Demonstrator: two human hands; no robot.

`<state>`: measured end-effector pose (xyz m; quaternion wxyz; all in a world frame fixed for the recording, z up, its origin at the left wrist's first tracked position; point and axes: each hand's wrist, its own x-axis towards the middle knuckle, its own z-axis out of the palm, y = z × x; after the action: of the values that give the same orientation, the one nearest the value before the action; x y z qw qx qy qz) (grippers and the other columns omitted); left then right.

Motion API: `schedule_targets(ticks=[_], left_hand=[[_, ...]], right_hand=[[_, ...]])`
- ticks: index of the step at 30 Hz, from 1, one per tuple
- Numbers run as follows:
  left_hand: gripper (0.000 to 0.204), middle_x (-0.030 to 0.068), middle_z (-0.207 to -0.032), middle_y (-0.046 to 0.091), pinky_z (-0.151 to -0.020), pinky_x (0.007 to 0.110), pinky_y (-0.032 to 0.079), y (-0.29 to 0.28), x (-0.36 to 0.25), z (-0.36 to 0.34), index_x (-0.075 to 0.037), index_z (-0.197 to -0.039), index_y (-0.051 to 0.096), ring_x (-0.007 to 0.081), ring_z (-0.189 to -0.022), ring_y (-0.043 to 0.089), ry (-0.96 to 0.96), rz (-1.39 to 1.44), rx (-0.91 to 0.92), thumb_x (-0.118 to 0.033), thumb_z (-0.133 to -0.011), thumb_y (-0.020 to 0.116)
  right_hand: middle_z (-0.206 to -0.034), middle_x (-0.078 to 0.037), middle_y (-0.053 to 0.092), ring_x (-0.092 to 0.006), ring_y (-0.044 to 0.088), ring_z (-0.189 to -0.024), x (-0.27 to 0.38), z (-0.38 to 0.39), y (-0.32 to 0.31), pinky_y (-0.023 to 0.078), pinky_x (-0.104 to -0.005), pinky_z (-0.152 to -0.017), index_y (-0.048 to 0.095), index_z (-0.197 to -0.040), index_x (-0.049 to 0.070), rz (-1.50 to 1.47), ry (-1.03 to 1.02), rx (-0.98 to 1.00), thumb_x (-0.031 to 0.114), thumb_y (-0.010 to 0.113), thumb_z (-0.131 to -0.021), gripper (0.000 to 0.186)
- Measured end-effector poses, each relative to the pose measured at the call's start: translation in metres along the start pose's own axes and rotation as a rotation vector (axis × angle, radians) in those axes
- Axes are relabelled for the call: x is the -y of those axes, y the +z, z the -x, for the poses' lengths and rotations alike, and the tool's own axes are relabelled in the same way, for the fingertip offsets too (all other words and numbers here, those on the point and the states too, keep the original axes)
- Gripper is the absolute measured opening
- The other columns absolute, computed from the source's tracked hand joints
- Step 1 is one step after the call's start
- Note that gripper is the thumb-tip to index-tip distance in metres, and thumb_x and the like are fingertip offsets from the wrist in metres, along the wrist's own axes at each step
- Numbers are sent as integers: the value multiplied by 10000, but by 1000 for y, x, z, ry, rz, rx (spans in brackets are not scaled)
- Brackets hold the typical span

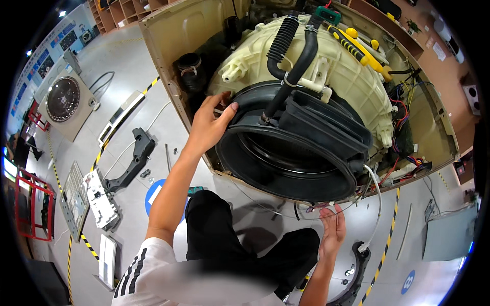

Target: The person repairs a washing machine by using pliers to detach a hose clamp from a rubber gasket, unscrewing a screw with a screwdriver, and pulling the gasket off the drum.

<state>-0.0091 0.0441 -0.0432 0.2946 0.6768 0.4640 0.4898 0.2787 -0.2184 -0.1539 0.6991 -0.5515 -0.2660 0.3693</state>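
A black rubber door gasket surrounds the round opening of a front-loading washing machine tub. My left hand grips its upper left edge, the thumb on the outside and the fingertips partly hidden behind. A thin wire ring hangs loosely below the gasket's lower rim. At its right part, my right hand has its fingertips at the wire and appears to pinch it. Joined to the gasket's top is a black hose. A white tube drops from its right side.
The open cabinet frames the tub. Yellow-and-black pliers and a green tool rest on top. Coloured wiring runs along the right. On the floor lie a black bracket, white panels and a curved black part.
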Motion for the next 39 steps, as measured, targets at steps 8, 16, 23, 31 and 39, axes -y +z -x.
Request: schedule_targets(ticks=[8,16,23,31,39], left_hand=[[313,108,-953,625,-816,283,462,-2,4,-5,16,-1061,652,194,-878,597,155,10,8,-189,-834,718],[299,99,-1007,635,-843,285,454,1,7,-8,28,-1024,619,186,-917,596,205,80,18,-52,-770,754],[232,103,-1000,599,-877,285,435,8,-12,-14,8,-867,583,191,-965,575,330,132,85,19,-729,769],[242,133,-1056,603,-854,314,470,-2,-28,-10,34,-714,572,253,-956,597,524,-154,104,-29,-695,805],[321,135,-1026,645,-834,312,484,6,-40,-7,20,-999,628,254,-916,626,547,-150,-41,25,-716,778]], right_hand=[[-1047,-134,650,-193,629,-947,1,-18,-5,481,-309,-890,533,-1223,-93,411,-68,1,186,531,-991,364],[-785,-103,700,-231,684,-776,131,23,20,524,-288,-721,680,-1015,-9,833,-40,602,206,673,-861,264],[-933,-165,692,-171,653,-865,206,-55,101,496,-279,-788,671,-996,-68,651,-741,62,137,568,-941,236],[-1010,-123,684,-184,642,-865,211,-133,121,472,-282,-812,673,-922,-57,828,-633,504,170,578,-935,246],[-974,-124,665,-223,646,-839,212,-100,117,501,-300,-755,703,-785,-11,907,-811,614,97,704,-807,110]])
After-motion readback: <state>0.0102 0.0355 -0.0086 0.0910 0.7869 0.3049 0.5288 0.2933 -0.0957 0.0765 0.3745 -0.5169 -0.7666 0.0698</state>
